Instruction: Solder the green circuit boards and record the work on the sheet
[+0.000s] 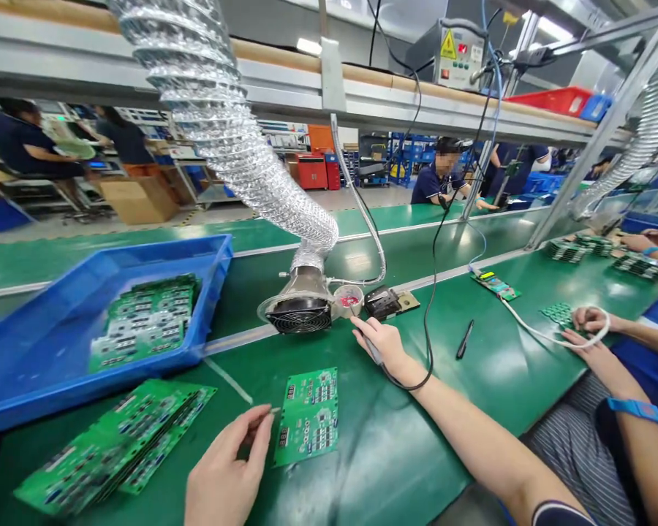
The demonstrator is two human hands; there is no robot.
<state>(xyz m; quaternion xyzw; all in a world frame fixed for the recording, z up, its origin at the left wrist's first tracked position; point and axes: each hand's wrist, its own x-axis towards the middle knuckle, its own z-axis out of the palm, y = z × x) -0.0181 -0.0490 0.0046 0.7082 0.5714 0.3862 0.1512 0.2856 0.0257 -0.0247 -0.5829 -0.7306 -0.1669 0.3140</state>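
A green circuit board (309,418) lies flat on the green bench in front of me. At its left edge my left hand (231,467) is closed in a pinch on a small light-coloured part (275,410), too small to name exactly. Farther forward, my right hand (382,343) grips the grey handle of a soldering iron (373,353), its black cable looping over my wrist. The iron's tip points at a small round cup (349,300) with red material inside. To the left of my left hand rests a stack of green circuit boards (115,438).
A blue tray (219,292) holding more boards stands at left. A fume fan (300,315) under a silver duct (241,146) sits behind the board, near a black iron holder (384,302). A black pen (465,339) lies to the right, beside a co-worker's hands (589,329).
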